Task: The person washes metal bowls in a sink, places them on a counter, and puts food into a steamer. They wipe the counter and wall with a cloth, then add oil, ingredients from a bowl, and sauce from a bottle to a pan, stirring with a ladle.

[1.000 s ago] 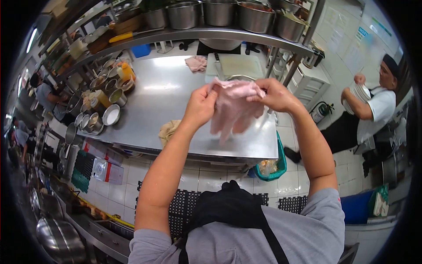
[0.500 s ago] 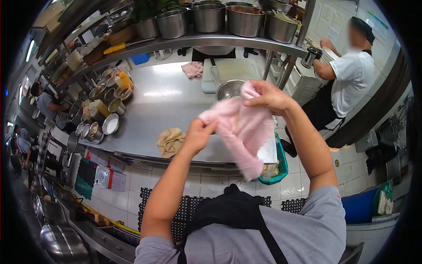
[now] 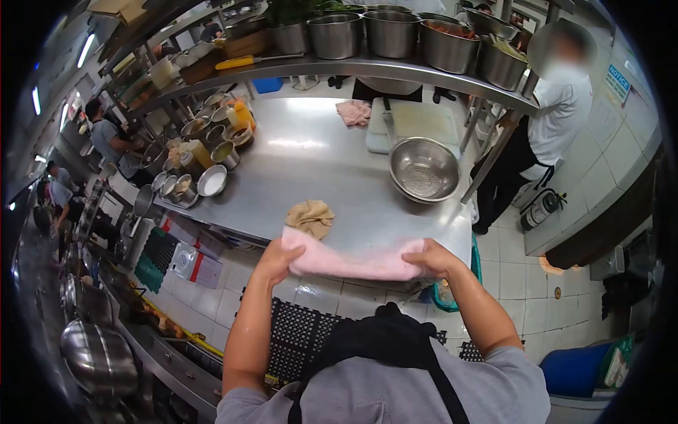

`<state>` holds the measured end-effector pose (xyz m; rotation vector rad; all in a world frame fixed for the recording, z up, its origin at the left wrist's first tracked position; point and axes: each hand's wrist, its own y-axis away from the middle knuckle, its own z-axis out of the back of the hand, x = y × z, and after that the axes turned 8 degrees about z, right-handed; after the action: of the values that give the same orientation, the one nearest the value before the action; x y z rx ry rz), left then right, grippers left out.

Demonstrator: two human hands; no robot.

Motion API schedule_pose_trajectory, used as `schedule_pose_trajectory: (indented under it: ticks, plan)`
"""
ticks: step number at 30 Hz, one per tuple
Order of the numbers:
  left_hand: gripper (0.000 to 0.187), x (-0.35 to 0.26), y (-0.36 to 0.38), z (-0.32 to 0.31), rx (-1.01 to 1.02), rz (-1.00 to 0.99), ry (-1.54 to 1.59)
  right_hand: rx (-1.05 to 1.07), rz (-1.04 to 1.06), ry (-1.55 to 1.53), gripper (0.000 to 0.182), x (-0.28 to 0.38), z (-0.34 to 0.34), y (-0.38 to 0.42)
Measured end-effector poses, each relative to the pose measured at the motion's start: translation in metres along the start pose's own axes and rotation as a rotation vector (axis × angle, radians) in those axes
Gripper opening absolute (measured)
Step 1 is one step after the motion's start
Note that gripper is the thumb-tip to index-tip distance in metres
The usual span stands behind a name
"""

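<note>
A pink cloth [image 3: 346, 263] is stretched out sideways between my two hands, in front of the near edge of the steel table [image 3: 282, 169]. My left hand [image 3: 280, 260] is closed on its left end, and my right hand [image 3: 431, 258] grips the right end. Just beyond my left hand a crumpled tan cloth [image 3: 311, 218] lies on the table. Farther back, to the right, stands a steel colander bowl [image 3: 424, 169], whose inside shows nothing in it.
A cutting board [image 3: 424, 120] with a knife [image 3: 389, 120] and another pink cloth [image 3: 353, 112] lie at the back. Sauce bottles and bowls crowd the left. Pots line the overhead shelf [image 3: 339, 65]. A person [image 3: 558, 106] stands at the right.
My hands have moved apart and lower, drawing the bunched pink cloth out into a band. The colander bowl is now uncovered. The person at the right has turned and shifted.
</note>
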<state>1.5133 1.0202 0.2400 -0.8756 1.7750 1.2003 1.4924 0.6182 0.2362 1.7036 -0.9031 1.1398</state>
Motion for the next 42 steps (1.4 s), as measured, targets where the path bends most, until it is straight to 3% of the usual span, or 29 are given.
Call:
schedule_pose_trajectory:
  ticks: [1, 2, 3, 4, 6, 8, 9, 10, 12, 14, 16, 19, 20, 22, 23, 24, 25, 26, 27, 28, 29, 32, 36, 37, 38, 40, 41, 42]
  plan:
    - [0.042, 0.002, 0.015, 0.004, -0.009, 0.001, -0.005, -0.021, -0.043, -0.097, 0.029, -0.004, 0.001, 0.005]
    - [0.04, 0.001, 0.033, 0.003, 0.048, 0.017, 0.19, -0.044, -0.088, -0.192, 0.033, -0.007, 0.003, 0.01]
    - [0.038, 0.006, 0.048, 0.003, 0.105, 0.031, 0.391, -0.039, -0.092, -0.191, 0.033, -0.018, 0.009, 0.011]
    - [0.038, 0.024, 0.053, 0.005, 0.101, 0.028, 0.397, -0.069, -0.135, -0.137, 0.033, -0.031, 0.016, 0.008]
    - [0.037, 0.07, 0.05, 0.016, 0.052, 0.335, 0.024, -0.091, -0.176, -0.073, 0.033, -0.035, 0.016, 0.007]
    - [0.036, 0.114, 0.034, 0.035, -0.007, 0.276, 0.136, -0.177, -0.279, 0.484, 0.044, -0.027, 0.011, 0.01]
    - [0.034, 0.125, 0.032, 0.042, -0.061, 0.227, 0.238, -0.025, -0.2, 0.286, 0.055, -0.052, 0.033, -0.001]
    - [0.034, 0.122, 0.036, 0.037, -0.064, 0.225, 0.243, -0.02, -0.201, 0.29, 0.055, -0.05, 0.03, 0.001]
    - [0.023, 0.095, 0.05, 0.011, -0.391, -0.02, 0.332, -0.408, -0.082, 0.244, 0.057, -0.022, 0.005, 0.017]
    - [0.024, 0.073, 0.054, 0.005, -0.363, -0.094, 0.33, -0.449, -0.051, 0.283, 0.05, 0.0, -0.008, 0.021]
    - [0.025, 0.065, 0.053, 0.014, -0.353, -0.166, -0.063, -0.061, 0.257, 0.443, 0.043, -0.02, 0.013, 0.013]
    - [0.053, 0.036, 0.06, 0.009, -0.435, -0.442, -0.682, -0.086, 0.356, 0.823, 0.027, -0.004, 0.006, 0.013]
    - [0.048, 0.015, 0.07, -0.001, -0.48, -0.458, -0.832, -0.122, 0.412, 1.007, 0.022, 0.001, 0.008, 0.009]
    - [0.042, 0.004, 0.068, 0.012, -0.485, -0.339, -0.886, -0.155, 0.354, 0.996, 0.011, 0.034, 0.005, 0.014]
    - [0.042, -0.004, 0.069, 0.016, -0.479, -0.342, -0.888, -0.113, 0.48, 1.023, 0.011, 0.04, 0.015, 0.012]
    - [0.034, -0.013, 0.073, 0.02, -0.459, -0.494, -0.933, -0.07, 0.606, 1.047, 0.013, 0.045, 0.027, 0.013]
    - [0.027, -0.019, 0.075, 0.023, -0.437, -0.647, -0.976, -0.078, 0.605, 1.045, 0.013, 0.048, 0.035, 0.013]
    - [0.027, -0.02, 0.073, 0.027, -0.43, -0.651, -0.979, -0.052, 0.464, 0.615, 0.015, 0.05, 0.041, 0.014]
    - [0.022, -0.02, 0.07, 0.03, -0.292, -0.421, -0.531, -0.023, 0.317, 0.188, 0.016, 0.051, 0.045, 0.015]
    - [0.019, -0.02, 0.068, 0.03, -0.149, -0.184, -0.088, -0.029, 0.323, 0.188, 0.016, 0.052, 0.041, 0.017]
    - [0.022, -0.024, 0.067, 0.014, -0.125, -0.139, 0.114, -0.099, 0.265, 0.03, 0.016, 0.053, 0.03, 0.017]
    - [0.023, -0.013, 0.049, -0.016, -0.157, -0.066, 0.237, -0.185, 0.208, -0.21, 0.015, 0.046, 0.007, 0.016]
    - [0.024, 0.018, 0.027, -0.078, -0.078, -0.012, -0.139, -0.028, 0.12, 0.081, 0.016, 0.03, -0.046, 0.027]
    - [0.027, 0.041, 0.016, -0.094, -0.044, -0.118, -0.195, 0.112, 0.223, 0.248, 0.017, 0.026, -0.066, 0.028]
    - [0.027, 0.02, 0.032, -0.129, 0.068, -0.164, -0.264, 0.253, 0.322, 0.412, 0.019, 0.024, -0.08, 0.03]
    - [0.024, 0.022, 0.035, -0.157, 0.078, -0.288, -0.371, 0.411, 0.479, 0.667, 0.032, 0.033, -0.088, 0.041]
    - [0.024, 0.029, 0.028, -0.152, 0.084, -0.282, -0.373, 0.421, 0.486, 0.666, 0.045, 0.023, -0.075, 0.037]
    - [0.023, 0.039, 0.017, -0.142, 0.111, -0.291, -0.428, 0.416, 0.482, 0.663, 0.045, 0.022, -0.062, 0.039]
